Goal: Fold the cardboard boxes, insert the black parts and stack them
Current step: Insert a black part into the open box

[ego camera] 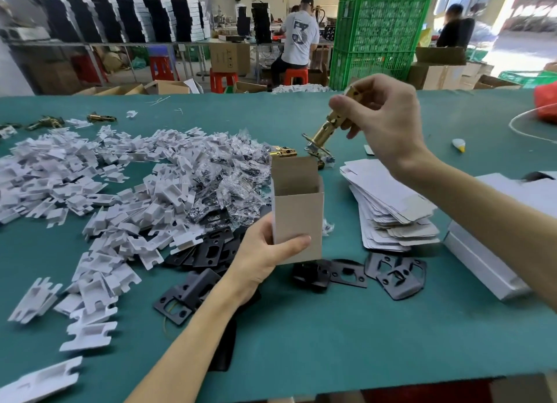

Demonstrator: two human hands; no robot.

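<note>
My left hand (265, 251) grips a small folded cardboard box (297, 209) upright above the green table, its top flap open. My right hand (382, 122) holds a brass latch bolt (327, 128) tilted, higher than the box's open top and a little to its right. Black strike plates (391, 274) lie on the table below the box and to its left. A stack of flat unfolded box blanks (388, 203) lies to the right of the box.
A big heap of white cardboard inserts (90, 191) and bagged screws (238, 167) covers the table's left half (331, 327). More brass latches (99, 118) lie at far left. A white carton (482, 267) sits at right. People work at benches beyond.
</note>
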